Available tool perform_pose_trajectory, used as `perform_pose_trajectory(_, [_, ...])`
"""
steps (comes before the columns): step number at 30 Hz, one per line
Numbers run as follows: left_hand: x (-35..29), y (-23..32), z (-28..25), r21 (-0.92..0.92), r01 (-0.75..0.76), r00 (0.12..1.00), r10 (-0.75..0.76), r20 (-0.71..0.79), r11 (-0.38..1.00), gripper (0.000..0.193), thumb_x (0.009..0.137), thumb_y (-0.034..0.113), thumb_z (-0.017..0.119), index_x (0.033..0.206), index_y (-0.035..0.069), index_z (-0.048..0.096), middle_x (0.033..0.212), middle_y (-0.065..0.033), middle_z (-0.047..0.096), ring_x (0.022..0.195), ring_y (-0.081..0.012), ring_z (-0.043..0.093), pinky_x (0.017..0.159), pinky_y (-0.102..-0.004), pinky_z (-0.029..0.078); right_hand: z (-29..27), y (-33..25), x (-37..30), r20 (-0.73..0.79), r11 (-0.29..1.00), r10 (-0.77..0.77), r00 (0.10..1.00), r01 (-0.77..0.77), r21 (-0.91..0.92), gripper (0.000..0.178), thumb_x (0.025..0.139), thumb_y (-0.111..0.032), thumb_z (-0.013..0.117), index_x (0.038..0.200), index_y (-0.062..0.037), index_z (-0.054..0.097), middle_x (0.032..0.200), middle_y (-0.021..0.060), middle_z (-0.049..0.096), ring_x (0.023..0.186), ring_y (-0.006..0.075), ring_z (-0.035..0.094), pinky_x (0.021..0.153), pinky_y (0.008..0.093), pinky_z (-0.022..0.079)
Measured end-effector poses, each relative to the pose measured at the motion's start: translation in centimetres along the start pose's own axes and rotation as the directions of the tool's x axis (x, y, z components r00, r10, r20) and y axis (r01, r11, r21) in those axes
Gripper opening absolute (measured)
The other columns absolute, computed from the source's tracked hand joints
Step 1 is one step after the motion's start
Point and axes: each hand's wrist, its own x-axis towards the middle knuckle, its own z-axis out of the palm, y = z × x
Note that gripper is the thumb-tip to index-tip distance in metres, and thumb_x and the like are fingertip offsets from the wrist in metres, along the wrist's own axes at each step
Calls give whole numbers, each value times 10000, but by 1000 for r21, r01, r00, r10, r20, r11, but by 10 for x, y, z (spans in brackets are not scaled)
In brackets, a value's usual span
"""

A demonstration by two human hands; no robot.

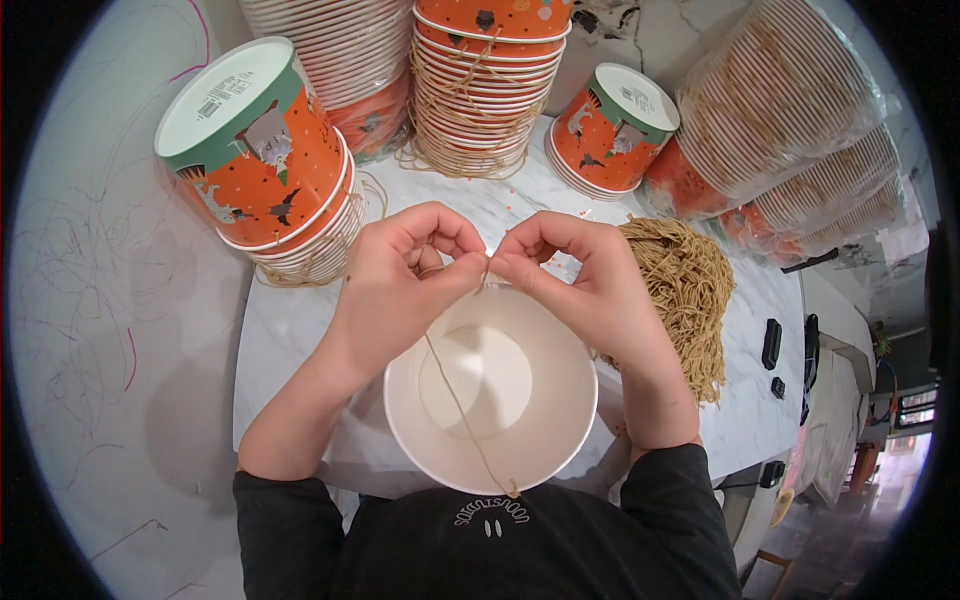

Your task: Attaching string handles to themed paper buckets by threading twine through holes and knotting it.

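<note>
A white-lined paper bucket [408, 405] stands mouth up in front of my chest. Tan string [455, 392] runs across its mouth from a knot at the near rim up to the far rim. Over that far rim, my left hand [405, 265] pinches the string between thumb and forefinger. Right against it, my right hand [560, 260] pinches the same string, the two sets of fingertips nearly touching. The exact loop between the fingertips is too small to make out. A thick bundle of loose tan strings [690, 300] lies beside my right forearm.
Upside-down orange buckets with green bands [270, 150] are stacked at the left. More orange buckets with string handles [485, 90] rise at the back, beside a shorter stack [615, 130]. Plastic-wrapped bucket stacks [780, 100] lean at the right. Small black objects [772, 345] lie near the table's right edge.
</note>
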Motion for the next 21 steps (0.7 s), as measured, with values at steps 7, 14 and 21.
perform_pose_trajectory(7, [2, 1, 1, -44, 37, 999, -36, 21, 998, 65, 911, 0, 675, 959, -22, 636, 856, -2, 666, 723, -16, 636, 624, -179, 490, 2, -12, -4, -4, 993, -3, 1000, 3, -116, 225, 827, -193, 814, 897, 0, 723, 769, 92, 710, 719, 175, 680, 630, 317, 522])
perform_pose_trajectory(14, [3, -3, -1, -44, 55, 998, -54, 18, 998, 45, 907, -3, 652, 940, -13, 623, 854, 5, 658, 689, -6, 598, 605, -169, 467, 8, -14, -6, -53, 951, -145, 988, 124, -283, 124, 834, -130, 779, 860, -26, 716, 780, 101, 707, 702, 252, 669, 744, 384, 500])
perform_pose_trajectory(21, [3, 2, 0, -125, 108, 994, -111, -13, 986, 53, 898, 19, 658, 909, 0, 610, 851, 10, 651, 690, 3, 557, 610, -164, 444, 12, -10, -5, -115, 872, -332, 936, 258, -417, 88, 820, -79, 751, 894, -62, 709, 791, 66, 684, 729, 264, 655, 819, 394, 492])
